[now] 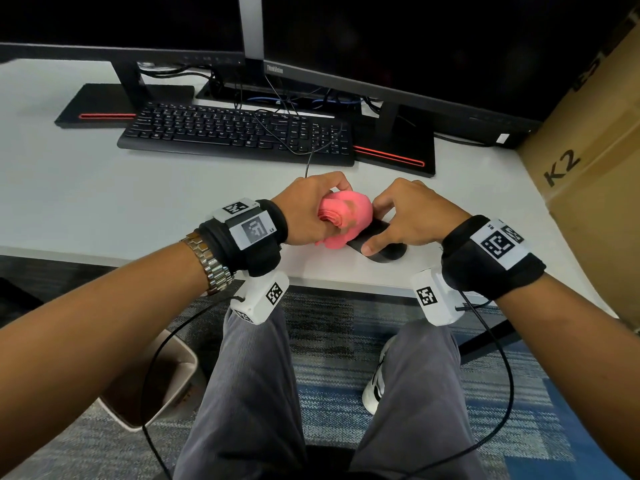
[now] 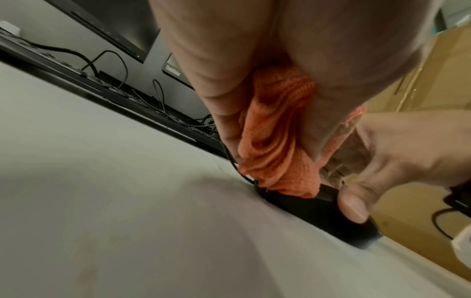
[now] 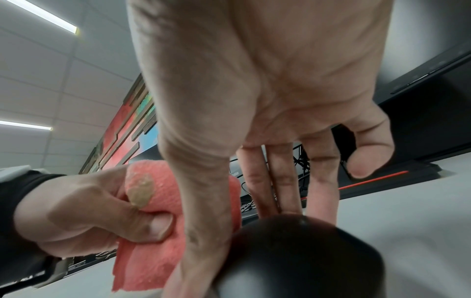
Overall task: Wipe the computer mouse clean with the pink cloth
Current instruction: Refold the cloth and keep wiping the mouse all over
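A black computer mouse (image 1: 379,244) (image 2: 321,213) (image 3: 300,256) lies on the white desk (image 1: 104,202) near its front edge. My left hand (image 1: 308,209) (image 2: 254,60) grips a bunched pink cloth (image 1: 344,220) (image 2: 277,145) (image 3: 155,231) and presses it on the mouse's front end. A tan smear shows on the cloth. My right hand (image 1: 408,216) (image 3: 254,100) holds the mouse from the right, thumb on its near side and fingers along the far side. The mouse's front half is hidden under the cloth.
A black keyboard (image 1: 235,133) and two monitors on black stands (image 1: 394,147) sit behind the hands, with cables running to the mouse. A cardboard box (image 1: 595,161) stands at the right. A bin (image 1: 156,382) is on the floor under the desk's edge.
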The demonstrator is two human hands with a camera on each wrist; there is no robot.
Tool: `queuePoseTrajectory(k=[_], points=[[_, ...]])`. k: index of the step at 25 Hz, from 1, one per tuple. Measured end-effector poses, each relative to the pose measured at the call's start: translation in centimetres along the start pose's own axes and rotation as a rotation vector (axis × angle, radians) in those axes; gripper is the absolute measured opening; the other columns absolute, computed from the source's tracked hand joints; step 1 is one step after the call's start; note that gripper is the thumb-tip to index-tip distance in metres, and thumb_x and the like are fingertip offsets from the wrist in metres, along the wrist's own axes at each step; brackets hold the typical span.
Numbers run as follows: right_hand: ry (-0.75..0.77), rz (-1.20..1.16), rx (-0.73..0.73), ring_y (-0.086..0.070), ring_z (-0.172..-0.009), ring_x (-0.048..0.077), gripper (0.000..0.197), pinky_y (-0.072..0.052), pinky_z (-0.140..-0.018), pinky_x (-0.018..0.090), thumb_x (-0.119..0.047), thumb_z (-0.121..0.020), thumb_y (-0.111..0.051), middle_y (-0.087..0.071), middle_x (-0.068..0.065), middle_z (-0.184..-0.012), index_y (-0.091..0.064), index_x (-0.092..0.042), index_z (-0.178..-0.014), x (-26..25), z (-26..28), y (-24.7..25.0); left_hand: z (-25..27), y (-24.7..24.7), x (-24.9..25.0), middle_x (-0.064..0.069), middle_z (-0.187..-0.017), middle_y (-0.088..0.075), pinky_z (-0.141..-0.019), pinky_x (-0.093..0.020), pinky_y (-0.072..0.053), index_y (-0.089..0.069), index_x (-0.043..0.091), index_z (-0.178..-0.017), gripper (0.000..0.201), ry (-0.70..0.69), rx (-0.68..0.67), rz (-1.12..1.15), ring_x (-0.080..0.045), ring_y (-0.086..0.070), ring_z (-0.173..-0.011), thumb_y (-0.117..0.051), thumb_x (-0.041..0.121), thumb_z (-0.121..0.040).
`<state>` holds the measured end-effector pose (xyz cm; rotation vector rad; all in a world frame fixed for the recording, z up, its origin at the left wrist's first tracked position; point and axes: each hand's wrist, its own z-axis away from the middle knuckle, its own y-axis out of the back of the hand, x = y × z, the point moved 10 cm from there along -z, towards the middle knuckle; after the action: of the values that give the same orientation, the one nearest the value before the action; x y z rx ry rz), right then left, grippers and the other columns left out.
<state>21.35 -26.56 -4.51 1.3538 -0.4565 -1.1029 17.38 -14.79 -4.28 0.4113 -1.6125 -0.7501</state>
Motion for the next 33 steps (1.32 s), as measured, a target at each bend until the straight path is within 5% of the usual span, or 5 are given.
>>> queuePoseTrajectory(k=[9, 12, 27, 30, 33], points=[[-0.026, -0.040, -0.002, -0.063, -0.112, 0.019, 0.068, -0.052, -0.096, 0.038, -0.048, -0.057, -0.092, -0.074, -0.001, -0.113, -0.075, -0.020, -0.116, 0.5, -0.1, -0.2, 0.2, 4.9, -2.0, -0.015, -0.086, -0.070, -0.050, -0.040, -0.058, -0.047, 0.020, -0.104, 0.035, 0.118, 0.193, -0.031, -0.029, -0.068, -0.060, -0.070, 0.011, -0.079], [-0.026, -0.043, 0.000, -0.063, -0.112, 0.018, 0.068, -0.052, -0.095, 0.036, -0.048, -0.056, -0.092, -0.074, -0.002, -0.112, -0.075, -0.021, -0.116, 0.7, -0.2, -0.2, 0.0, 4.1, -2.2, -0.019, -0.084, -0.071, -0.050, -0.045, -0.058, -0.047, 0.018, -0.105, 0.035, 0.125, 0.140, 0.001, -0.035, -0.070, -0.061, -0.069, 0.010, -0.079], [-0.001, -0.015, 0.013, -0.064, -0.113, 0.018, 0.064, -0.051, -0.097, 0.035, -0.049, -0.058, -0.091, -0.076, -0.002, -0.112, -0.076, -0.023, -0.115, 0.3, 0.0, 0.0, 0.5, -0.8, -2.7, -0.009, -0.090, -0.067, -0.071, -0.037, -0.057, -0.052, 0.017, -0.105, 0.040, 0.231, 0.046, 0.151, -0.024, -0.065, -0.078, -0.077, 0.017, -0.073], [0.007, -0.025, 0.019, -0.065, -0.111, 0.019, 0.055, -0.051, -0.095, 0.036, -0.048, -0.060, -0.090, -0.077, -0.002, -0.106, -0.078, -0.024, -0.107, 0.1, 0.2, 0.1, 0.3, -0.4, -2.2, -0.005, -0.082, -0.064, -0.064, -0.032, -0.052, -0.052, 0.014, -0.095, 0.033, 0.242, 0.084, 0.353, -0.020, -0.061, -0.073, -0.076, 0.005, -0.074], [-0.003, -0.046, 0.026, -0.062, -0.114, 0.017, 0.062, -0.045, -0.088, 0.029, -0.045, -0.060, -0.091, -0.075, -0.001, -0.113, -0.076, -0.020, -0.115, 0.4, 0.3, 0.1, 0.1, 3.0, -3.2, -0.008, -0.086, -0.063, -0.074, -0.039, -0.054, -0.050, 0.019, -0.087, 0.035, 0.259, 0.197, 0.370, -0.024, -0.060, -0.081, -0.074, -0.002, -0.073]])
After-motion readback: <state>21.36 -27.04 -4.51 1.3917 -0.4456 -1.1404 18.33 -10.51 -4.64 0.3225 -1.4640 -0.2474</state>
